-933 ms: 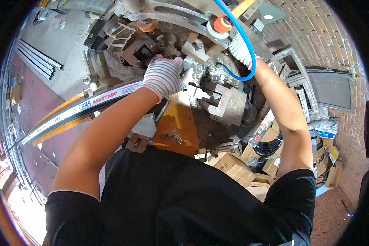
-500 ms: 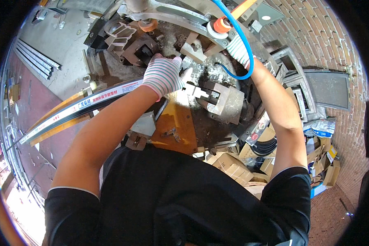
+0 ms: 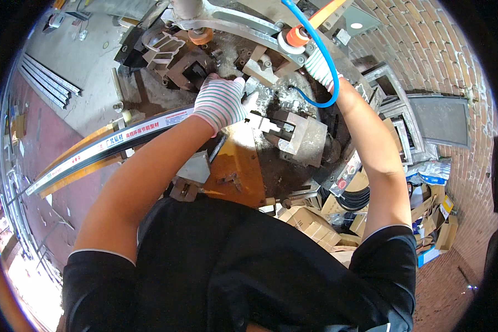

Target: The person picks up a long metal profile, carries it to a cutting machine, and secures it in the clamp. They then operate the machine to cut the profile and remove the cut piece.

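My left hand, in a white glove with green and pink stripes, is closed over a long metal profile. The profile is covered with a printed white film and slants in from the lower left. Beyond the glove, a pale metal end reaches a grey steel block on a machine. Up at the right, my right hand, in a matching glove, is at the machine's metal arm, beside an orange-and-white round fitting. That hand's fingers are hidden.
A blue hose loops in front of my right wrist. An orange metal plate lies below the machine. Cardboard boxes and a coil of black cable sit at the lower right. Several metal bars lie on the floor at the left.
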`<state>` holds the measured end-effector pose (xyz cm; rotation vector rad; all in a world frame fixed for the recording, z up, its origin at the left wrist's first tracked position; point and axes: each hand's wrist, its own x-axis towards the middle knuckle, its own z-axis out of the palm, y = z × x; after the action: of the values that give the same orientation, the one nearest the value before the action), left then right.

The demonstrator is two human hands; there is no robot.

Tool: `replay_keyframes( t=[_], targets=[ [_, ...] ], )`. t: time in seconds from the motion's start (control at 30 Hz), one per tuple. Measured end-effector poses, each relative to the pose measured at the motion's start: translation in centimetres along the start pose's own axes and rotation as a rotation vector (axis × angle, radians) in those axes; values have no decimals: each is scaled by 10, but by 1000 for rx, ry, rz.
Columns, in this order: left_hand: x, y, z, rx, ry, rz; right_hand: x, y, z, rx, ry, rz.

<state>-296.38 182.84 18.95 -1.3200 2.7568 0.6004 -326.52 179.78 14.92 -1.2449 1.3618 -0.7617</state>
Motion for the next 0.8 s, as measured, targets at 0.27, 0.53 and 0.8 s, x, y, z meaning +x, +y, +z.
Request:
replay_keyframes(
  t=[0.27,0.53,0.8],
  targets=[
    [0,-2,1,-10,-2,1,8,20,-6,-99,42,17],
    [5,1,-5,-25,-111,-31,8,24,-9,-127,-6,-136],
    [2,4,-3,-38,-29,-13,2,5,-3,-107,-25,-92]
  ],
)
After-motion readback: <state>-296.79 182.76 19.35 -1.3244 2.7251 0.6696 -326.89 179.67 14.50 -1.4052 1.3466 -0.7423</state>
